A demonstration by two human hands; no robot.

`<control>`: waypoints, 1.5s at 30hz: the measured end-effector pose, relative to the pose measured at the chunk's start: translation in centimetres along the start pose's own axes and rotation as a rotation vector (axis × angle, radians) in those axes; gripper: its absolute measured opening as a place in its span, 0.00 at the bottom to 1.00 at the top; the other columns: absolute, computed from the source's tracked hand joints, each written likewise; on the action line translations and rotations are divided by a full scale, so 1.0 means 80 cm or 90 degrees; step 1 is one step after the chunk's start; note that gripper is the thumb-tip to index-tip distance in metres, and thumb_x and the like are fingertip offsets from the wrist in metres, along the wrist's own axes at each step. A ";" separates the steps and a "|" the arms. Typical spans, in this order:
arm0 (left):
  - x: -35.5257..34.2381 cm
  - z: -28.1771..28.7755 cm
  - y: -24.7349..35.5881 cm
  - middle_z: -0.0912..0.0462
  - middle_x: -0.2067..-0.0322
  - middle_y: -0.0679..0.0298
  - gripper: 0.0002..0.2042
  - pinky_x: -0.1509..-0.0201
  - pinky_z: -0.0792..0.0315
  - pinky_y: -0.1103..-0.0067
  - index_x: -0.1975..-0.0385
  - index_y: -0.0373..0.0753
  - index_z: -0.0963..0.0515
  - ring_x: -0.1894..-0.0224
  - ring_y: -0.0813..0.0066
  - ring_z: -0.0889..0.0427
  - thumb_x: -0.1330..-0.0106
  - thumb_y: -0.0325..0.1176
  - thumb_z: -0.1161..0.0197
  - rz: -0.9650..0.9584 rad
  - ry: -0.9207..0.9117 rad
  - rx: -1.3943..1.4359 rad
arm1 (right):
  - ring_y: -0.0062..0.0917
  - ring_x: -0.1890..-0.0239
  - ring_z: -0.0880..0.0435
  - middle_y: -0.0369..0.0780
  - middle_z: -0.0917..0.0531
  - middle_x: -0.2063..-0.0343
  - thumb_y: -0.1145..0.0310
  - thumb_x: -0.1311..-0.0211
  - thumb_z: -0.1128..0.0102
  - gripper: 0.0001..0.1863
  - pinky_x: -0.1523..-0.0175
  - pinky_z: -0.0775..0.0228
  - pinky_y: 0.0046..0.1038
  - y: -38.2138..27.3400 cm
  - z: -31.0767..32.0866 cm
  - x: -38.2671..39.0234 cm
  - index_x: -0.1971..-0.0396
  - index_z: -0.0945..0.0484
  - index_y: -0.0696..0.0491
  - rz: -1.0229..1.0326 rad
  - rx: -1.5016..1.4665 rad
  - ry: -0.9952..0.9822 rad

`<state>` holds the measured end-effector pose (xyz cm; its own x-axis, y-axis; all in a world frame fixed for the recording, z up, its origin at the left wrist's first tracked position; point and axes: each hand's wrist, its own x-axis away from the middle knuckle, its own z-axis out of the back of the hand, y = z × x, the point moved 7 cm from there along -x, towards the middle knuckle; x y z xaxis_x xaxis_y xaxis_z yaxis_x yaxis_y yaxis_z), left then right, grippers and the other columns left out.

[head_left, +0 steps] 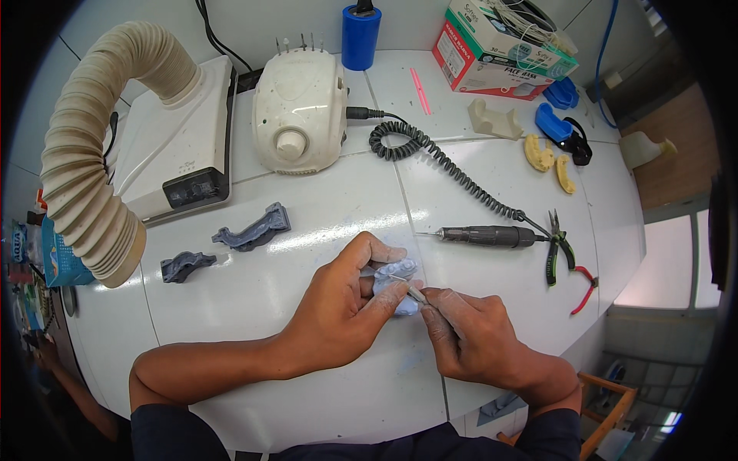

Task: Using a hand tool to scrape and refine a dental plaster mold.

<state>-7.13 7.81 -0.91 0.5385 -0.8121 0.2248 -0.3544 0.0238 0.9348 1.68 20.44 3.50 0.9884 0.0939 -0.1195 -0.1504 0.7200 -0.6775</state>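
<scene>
Your left hand (pixel 342 307) wraps the dental model (pixel 397 286) on the table (pixel 254 384), and your right hand (pixel 477 338) touches a thin tool (pixel 415 293) to it, probably a blade. Beyond your fingertips to the right lies the handpiece (pixel 484 236), pliers (pixel 557 246) past it. Left of your fingers sit two cast pieces (pixel 254 230).

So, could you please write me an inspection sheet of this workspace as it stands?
Surface: white table, dusty near the hands.
Job's things: pale blue dental model in left hand; thin metal tool in right hand.
Clutter: two grey model pieces, pliers, yellow casts, box.
Grippers: both hands closed on their items.
Cables: coiled cord to handpiece.
Surroundings: ribbed suction hose, motor unit.
</scene>
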 end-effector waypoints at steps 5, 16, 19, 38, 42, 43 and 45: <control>0.000 0.002 -0.002 0.27 0.46 0.54 0.13 0.41 0.17 0.77 0.43 0.29 0.35 0.41 0.70 0.17 0.21 0.19 0.44 -0.001 0.008 0.014 | 0.43 0.76 0.11 0.51 0.13 0.71 0.83 0.37 0.35 0.13 0.71 0.20 0.33 -0.004 0.001 -0.003 0.53 0.18 0.67 -0.016 -0.004 0.007; 0.000 0.002 -0.002 0.27 0.47 0.55 0.11 0.41 0.18 0.78 0.45 0.29 0.34 0.39 0.70 0.17 0.21 0.20 0.43 -0.005 0.018 0.026 | 0.41 0.76 0.12 0.52 0.10 0.63 0.80 0.38 0.33 0.14 0.74 0.19 0.33 -0.001 -0.002 0.001 0.53 0.19 0.65 -0.001 0.011 0.013; 0.000 0.002 -0.002 0.27 0.46 0.55 0.11 0.40 0.18 0.78 0.45 0.29 0.34 0.38 0.68 0.17 0.21 0.20 0.43 -0.008 0.019 0.031 | 0.42 0.76 0.12 0.52 0.10 0.63 0.80 0.37 0.34 0.13 0.74 0.19 0.33 -0.002 -0.002 0.000 0.53 0.20 0.65 0.005 0.011 0.019; 0.000 0.004 -0.004 0.28 0.46 0.54 0.13 0.42 0.17 0.77 0.43 0.30 0.35 0.39 0.66 0.16 0.22 0.19 0.43 0.003 0.021 0.012 | 0.42 0.78 0.13 0.51 0.11 0.66 0.81 0.37 0.33 0.12 0.74 0.21 0.34 0.001 -0.001 -0.002 0.54 0.20 0.64 -0.027 -0.021 -0.017; -0.001 0.002 -0.004 0.27 0.46 0.54 0.12 0.42 0.17 0.77 0.44 0.30 0.35 0.40 0.68 0.16 0.22 0.19 0.44 -0.015 0.022 0.044 | 0.43 0.78 0.13 0.52 0.11 0.66 0.81 0.37 0.33 0.11 0.75 0.21 0.34 -0.001 -0.001 -0.003 0.55 0.20 0.64 -0.018 -0.023 -0.003; -0.001 0.002 -0.004 0.27 0.46 0.54 0.12 0.42 0.17 0.77 0.44 0.30 0.36 0.40 0.68 0.16 0.22 0.19 0.44 -0.010 0.020 0.043 | 0.43 0.78 0.13 0.52 0.11 0.65 0.81 0.37 0.33 0.11 0.74 0.21 0.34 0.000 -0.001 -0.003 0.56 0.20 0.64 -0.022 -0.021 -0.007; -0.001 0.002 -0.002 0.27 0.46 0.54 0.12 0.41 0.17 0.77 0.44 0.30 0.36 0.40 0.68 0.16 0.22 0.19 0.44 -0.006 0.017 0.043 | 0.43 0.77 0.13 0.52 0.11 0.65 0.81 0.37 0.33 0.11 0.74 0.21 0.34 0.001 -0.001 -0.002 0.56 0.20 0.64 -0.026 -0.019 -0.010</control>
<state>-7.22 7.83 -1.14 0.5620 -0.7963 0.2240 -0.3999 -0.0245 0.9162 1.52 20.41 3.40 0.9939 0.0754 -0.0806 -0.1103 0.7023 -0.7033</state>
